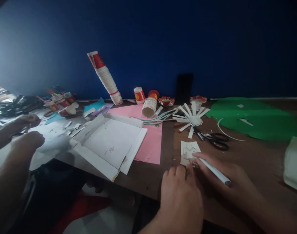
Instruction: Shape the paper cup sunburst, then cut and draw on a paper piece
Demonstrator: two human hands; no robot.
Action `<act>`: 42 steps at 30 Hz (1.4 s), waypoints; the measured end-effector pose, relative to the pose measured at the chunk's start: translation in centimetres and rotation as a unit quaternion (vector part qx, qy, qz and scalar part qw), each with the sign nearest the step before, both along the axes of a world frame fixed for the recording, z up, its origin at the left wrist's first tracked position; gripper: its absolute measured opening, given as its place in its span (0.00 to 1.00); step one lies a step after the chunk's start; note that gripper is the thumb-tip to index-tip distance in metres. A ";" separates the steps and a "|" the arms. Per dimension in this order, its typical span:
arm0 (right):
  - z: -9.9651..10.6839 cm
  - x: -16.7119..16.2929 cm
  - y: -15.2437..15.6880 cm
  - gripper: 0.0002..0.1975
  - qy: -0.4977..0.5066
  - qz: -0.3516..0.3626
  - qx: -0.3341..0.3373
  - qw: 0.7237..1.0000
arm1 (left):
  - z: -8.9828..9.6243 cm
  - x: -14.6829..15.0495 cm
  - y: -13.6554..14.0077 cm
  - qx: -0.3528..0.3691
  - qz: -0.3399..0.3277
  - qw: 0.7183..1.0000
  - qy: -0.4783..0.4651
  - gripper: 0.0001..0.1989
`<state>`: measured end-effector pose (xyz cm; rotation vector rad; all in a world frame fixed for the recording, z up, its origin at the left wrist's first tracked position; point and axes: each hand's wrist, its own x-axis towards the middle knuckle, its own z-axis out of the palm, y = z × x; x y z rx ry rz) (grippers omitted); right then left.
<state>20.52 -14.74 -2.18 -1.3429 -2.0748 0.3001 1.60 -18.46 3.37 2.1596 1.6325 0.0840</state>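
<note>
My right hand [231, 178] is closed around a white marker pen [215, 170], slanting over a small piece of white paper [184, 146]. Dark drawn lines show on that paper, and the pen's tip end is hidden by my fingers. My left hand [182, 191] lies palm down on the table, fingers slightly bent, its index fingertip at the paper's lower edge. Just beyond the paper are black-handled scissors [219, 141], a dark pen [197, 130] and a white paper cutout with radiating strips [194, 120].
An open white box lid [109, 136] overlaps pink paper [155, 143]. Behind stand a leaning stack of paper cups [108, 81] and other cups [149, 107]. Green sheet [255, 120] lies right, near a whitish block [294, 162]. At left, another person's hands [29, 139] work over paper scraps.
</note>
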 end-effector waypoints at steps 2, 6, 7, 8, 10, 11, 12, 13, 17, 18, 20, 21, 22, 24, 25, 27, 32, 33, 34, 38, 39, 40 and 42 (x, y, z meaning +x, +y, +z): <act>-0.2 0.2 0.1 0.16 -0.007 0.017 -0.007 1.000 | -0.7 1.3 -0.2 -0.018 0.016 1.000 0.013 0.27; -0.6 0.4 0.2 0.17 -0.017 0.024 -0.008 1.000 | -1.2 2.6 0.4 -0.020 0.007 0.999 0.040 0.29; -0.6 0.4 0.3 0.17 -0.018 0.027 -0.008 0.999 | -1.2 2.7 0.6 -0.021 0.003 0.999 0.045 0.29; -0.6 0.4 0.3 0.17 -0.017 0.029 -0.010 0.999 | -1.3 2.8 0.7 -0.020 0.001 0.999 0.048 0.30; -0.4 0.4 0.3 0.17 -0.013 0.028 -0.017 0.999 | -1.5 2.9 0.9 -0.023 -0.003 0.999 0.049 0.30; -0.4 0.3 0.3 0.17 -0.009 0.027 -0.019 0.999 | -1.6 2.9 0.9 -0.025 -0.004 0.998 0.050 0.30; -0.3 0.3 0.3 0.17 -0.006 0.028 -0.019 0.999 | -1.6 2.9 1.0 -0.028 -0.004 0.998 0.053 0.30; -0.3 0.3 0.3 0.17 -0.004 0.029 -0.017 0.999 | -1.7 2.9 1.0 -0.030 -0.003 0.998 0.056 0.30; -0.6 0.4 0.2 0.18 0.002 0.033 -0.011 0.999 | -1.7 3.0 1.2 -0.035 -0.004 0.997 0.068 0.30; -0.6 0.4 0.1 0.18 0.005 0.033 -0.013 0.999 | -1.7 2.9 1.3 -0.035 -0.006 0.997 0.072 0.31; -0.7 0.5 0.0 0.18 0.013 0.033 -0.015 0.999 | -1.7 2.9 1.5 -0.034 -0.010 0.996 0.082 0.30; -0.7 0.5 0.0 0.18 0.016 0.033 -0.016 0.999 | -1.7 2.8 1.6 -0.033 -0.011 0.996 0.085 0.29; -0.7 0.5 0.0 0.18 0.017 0.035 -0.019 0.999 | -1.6 2.8 1.7 -0.033 -0.013 0.996 0.088 0.29; -0.7 0.5 -0.1 0.18 0.019 0.036 -0.024 0.999 | -1.6 2.7 1.8 -0.033 -0.019 0.995 0.089 0.28; -0.8 0.5 -0.1 0.18 0.022 0.036 -0.027 0.999 | -1.6 2.7 1.9 -0.031 -0.023 0.995 0.091 0.29; -1.0 0.6 -0.1 0.18 0.030 0.033 -0.030 0.999 | -1.7 2.7 1.9 -0.026 -0.029 0.995 0.095 0.29; -0.1 0.5 0.0 0.18 0.075 0.005 -0.020 0.997 | -2.1 3.1 1.7 -0.007 -0.032 0.993 0.110 0.30; 0.6 0.3 0.0 0.17 0.089 -0.005 -0.012 0.996 | -2.2 3.1 1.6 -0.011 -0.032 0.993 0.109 0.30; 1.4 0.1 0.1 0.16 0.098 -0.008 -0.005 0.995 | -2.2 3.1 1.6 -0.017 -0.031 0.994 0.108 0.29; 5.1 -1.3 0.9 0.14 0.082 0.026 -0.036 0.996 | -2.0 3.1 1.8 -0.048 -0.031 0.993 0.108 0.26; 5.6 -1.7 1.2 0.13 0.075 0.026 -0.048 0.996 | -1.9 3.1 1.9 -0.056 -0.032 0.992 0.109 0.25; 5.9 -2.1 1.4 0.12 0.069 0.019 -0.056 0.996 | -1.8 3.1 2.0 -0.063 -0.031 0.991 0.110 0.23; 5.7 -2.7 1.9 0.11 0.081 0.011 -0.047 0.995 | -1.6 3.1 2.2 -0.073 -0.032 0.991 0.108 0.21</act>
